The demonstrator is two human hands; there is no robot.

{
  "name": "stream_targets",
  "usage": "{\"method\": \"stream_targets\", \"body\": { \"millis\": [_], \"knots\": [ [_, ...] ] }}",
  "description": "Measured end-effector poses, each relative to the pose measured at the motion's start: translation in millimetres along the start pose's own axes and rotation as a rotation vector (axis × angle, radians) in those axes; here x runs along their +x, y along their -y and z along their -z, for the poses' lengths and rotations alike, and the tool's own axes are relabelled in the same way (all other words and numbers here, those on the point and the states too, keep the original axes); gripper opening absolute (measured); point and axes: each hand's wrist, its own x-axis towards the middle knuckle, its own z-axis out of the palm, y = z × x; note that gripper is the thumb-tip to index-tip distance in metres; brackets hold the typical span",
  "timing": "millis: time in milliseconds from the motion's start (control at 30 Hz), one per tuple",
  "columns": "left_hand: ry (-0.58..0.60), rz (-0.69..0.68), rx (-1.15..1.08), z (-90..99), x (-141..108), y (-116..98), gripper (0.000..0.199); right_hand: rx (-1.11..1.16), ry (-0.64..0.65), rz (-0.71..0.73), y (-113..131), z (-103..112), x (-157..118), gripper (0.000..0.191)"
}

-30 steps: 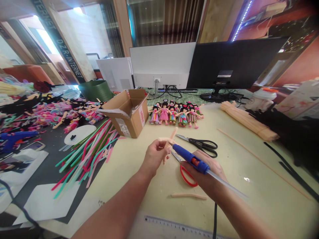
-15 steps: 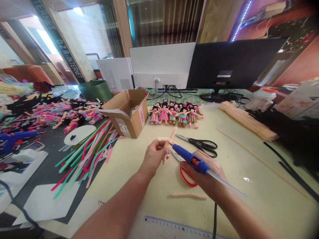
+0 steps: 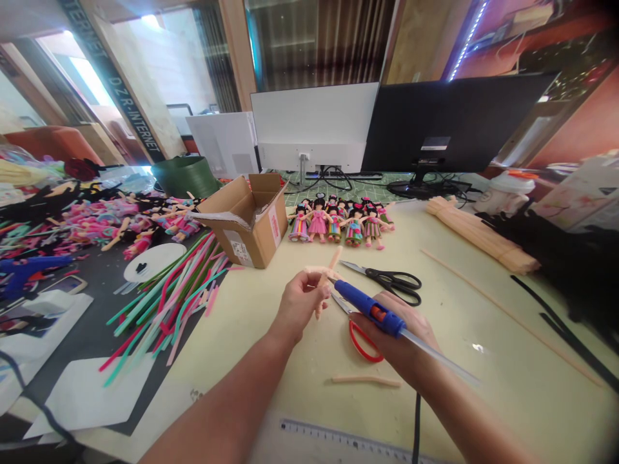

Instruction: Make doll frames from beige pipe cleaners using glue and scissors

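Observation:
Pinched in the fingers of my left hand (image 3: pixel 300 303) are peach fuzzy stems (image 3: pixel 334 259), crossed and bent together. My right hand (image 3: pixel 403 328) is wrapped round a blue glue gun (image 3: pixel 366 304) with a clear glue stick (image 3: pixel 430 354) out of its back. The gun's nozzle tip is at the stems, beside my left fingertips. Red-handled scissors (image 3: pixel 362 343) lie partly hidden under the gun and my right hand. Black-handled scissors (image 3: pixel 394 281) rest just beyond. A short peach piece (image 3: pixel 366 381) lies on the table nearer to me.
Small dolls (image 3: pixel 338 222) lie beyond my hands, beside a cardboard box (image 3: pixel 249 235). Colourful stems (image 3: pixel 169 296) spread at the left, a peach bundle (image 3: pixel 483 238) at the right. A ruler (image 3: pixel 348 441) lies near the front. Monitors (image 3: pixel 314 125) stand behind.

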Motion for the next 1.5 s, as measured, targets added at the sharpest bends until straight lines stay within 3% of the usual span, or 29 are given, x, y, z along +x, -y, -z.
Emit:
{"method": "stream_targets", "body": {
  "millis": [367, 667, 767, 933, 1100, 1333, 1500],
  "knots": [
    [0.011, -0.008, -0.004, 0.5, 1.4, 1.9, 0.023, -0.012, 0.012, -0.028, -0.6, -1.9, 1.6, 0.031],
    [-0.04, 0.009, -0.04, 1.2, 3.6, 2.1, 0.024, -0.04, 0.022, 0.055, -5.0, 3.4, -1.3, 0.027],
    [-0.038, 0.027, -0.086, 4.2, 4.9, 2.4, 0.027, -0.093, -0.046, -0.033, -22.6, 15.9, 7.6, 0.026],
    [-0.027, 0.053, -0.113, 5.3, 4.7, 4.0, 0.03, -0.222, -0.245, -0.336, -93.6, 41.8, 26.1, 0.037],
    [0.013, 0.055, -0.105, 5.0, 3.3, 5.9, 0.03, -0.196, -0.167, -0.632, -144.4, 50.3, 26.9, 0.052],
    [0.011, 0.062, -0.103, 5.7, 3.8, 6.4, 0.031, -0.264, -0.041, -0.622, -149.6, 43.4, 24.0, 0.057],
    [0.017, 0.068, -0.126, 6.8, 4.8, 6.3, 0.032, -0.411, 0.106, -0.561, -140.3, 59.8, 5.7, 0.048]
  ]
}}
